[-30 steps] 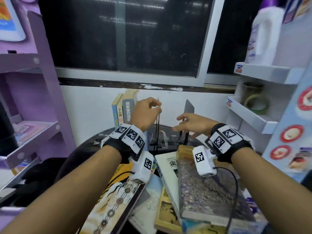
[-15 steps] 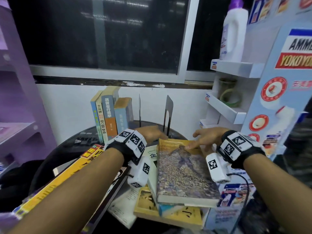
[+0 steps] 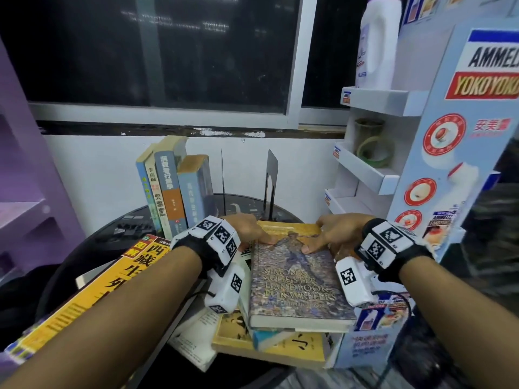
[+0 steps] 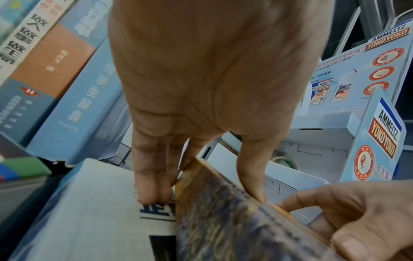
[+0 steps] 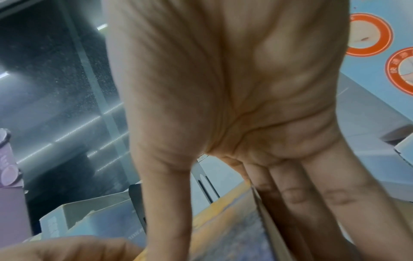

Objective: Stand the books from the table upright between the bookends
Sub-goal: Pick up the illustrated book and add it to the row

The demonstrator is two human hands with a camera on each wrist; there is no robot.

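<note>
A thick book (image 3: pixel 297 279) titled Handbook for Writers lies flat on top of the pile. My left hand (image 3: pixel 252 234) holds its far left corner, thumb (image 4: pixel 252 178) on the cover and fingers (image 4: pixel 154 185) down beside the spine. My right hand (image 3: pixel 323 240) grips the far right side, thumb (image 5: pixel 167 203) on the cover and fingers (image 5: pixel 301 203) along the page edge. Behind stand two thin dark bookends, the left bookend (image 3: pixel 222 175) edge-on and the right bookend (image 3: pixel 271 175), with an empty gap between them. Several upright books (image 3: pixel 171 189) lean left of the left bookend.
Beneath the thick book lie more flat books (image 3: pixel 266 346), and a yellow book (image 3: pixel 112 284) lies under my left forearm. The round black table (image 3: pixel 112 228) is crowded. A white display stand (image 3: pixel 376 175) and blue card (image 3: pixel 463 164) close the right; a purple shelf (image 3: pixel 28 206) the left.
Both hands have come down and back from the bookends onto the thick top book and taken hold of its far corners. The view has turned right.
</note>
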